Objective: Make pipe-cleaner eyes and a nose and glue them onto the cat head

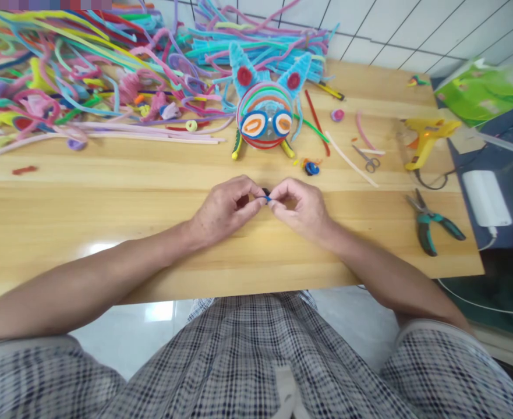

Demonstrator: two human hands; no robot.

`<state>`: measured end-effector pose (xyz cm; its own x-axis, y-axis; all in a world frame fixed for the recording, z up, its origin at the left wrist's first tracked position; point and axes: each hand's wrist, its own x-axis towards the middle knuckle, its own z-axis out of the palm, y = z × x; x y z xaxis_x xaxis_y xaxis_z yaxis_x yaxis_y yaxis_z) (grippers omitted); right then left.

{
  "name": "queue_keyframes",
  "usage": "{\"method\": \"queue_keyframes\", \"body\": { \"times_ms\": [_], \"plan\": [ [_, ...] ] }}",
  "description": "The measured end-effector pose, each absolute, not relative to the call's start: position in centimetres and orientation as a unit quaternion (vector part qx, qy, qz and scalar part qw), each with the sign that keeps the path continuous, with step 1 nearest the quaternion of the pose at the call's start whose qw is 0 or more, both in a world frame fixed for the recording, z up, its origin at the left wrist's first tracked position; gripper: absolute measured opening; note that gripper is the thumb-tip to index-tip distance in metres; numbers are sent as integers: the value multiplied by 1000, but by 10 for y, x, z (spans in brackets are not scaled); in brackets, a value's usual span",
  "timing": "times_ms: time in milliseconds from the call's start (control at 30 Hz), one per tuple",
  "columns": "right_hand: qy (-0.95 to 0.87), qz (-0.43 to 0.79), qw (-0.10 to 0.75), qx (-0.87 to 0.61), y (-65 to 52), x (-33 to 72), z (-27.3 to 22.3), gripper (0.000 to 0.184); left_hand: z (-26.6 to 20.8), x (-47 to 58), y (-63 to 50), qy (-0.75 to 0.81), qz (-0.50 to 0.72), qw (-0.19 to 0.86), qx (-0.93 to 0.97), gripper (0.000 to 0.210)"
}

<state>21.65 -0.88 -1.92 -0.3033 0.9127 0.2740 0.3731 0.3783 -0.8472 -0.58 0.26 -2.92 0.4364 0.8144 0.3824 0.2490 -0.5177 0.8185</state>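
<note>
Both my left hand [232,203] and my right hand [302,203] pinch a small blue and black piece [266,198] over the table; it looks like pipe cleaner, though the fingertips hide most of it. Just beyond them stands a colourful pipe-cleaner animal figure [268,105] with blue ears, red ear centres, round blue-rimmed eyes and yellow-tipped legs. Between the figure and my right hand lies a small coiled blue and orange piece [311,168].
Loose pipe cleaners [108,75] heap across the back left. To the right lie small scissors [371,163], a yellow glue gun [428,139], open pliers [433,224] and a yellow cutter knife [331,91]. A white power bank [487,198] sits beyond the table's right edge.
</note>
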Motion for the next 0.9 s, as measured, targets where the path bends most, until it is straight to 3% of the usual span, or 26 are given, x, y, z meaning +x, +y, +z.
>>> {"method": "queue_keyframes", "body": {
  "times_ms": [267, 733, 900],
  "plan": [
    [-816, 165, 389, -395, -12, 217, -25, 12, -25, -6, 0, 326, 384, 271, 820, 14],
    [-727, 348, 410, -427, -7, 217, -28, 12, -22, -6, 0, 374, 359, 320, 793, 17],
    [-745, 318, 407, -423, -6, 218, -31, 14, -22, -8, 2, 374, 346, 310, 803, 15]
  ]
}}
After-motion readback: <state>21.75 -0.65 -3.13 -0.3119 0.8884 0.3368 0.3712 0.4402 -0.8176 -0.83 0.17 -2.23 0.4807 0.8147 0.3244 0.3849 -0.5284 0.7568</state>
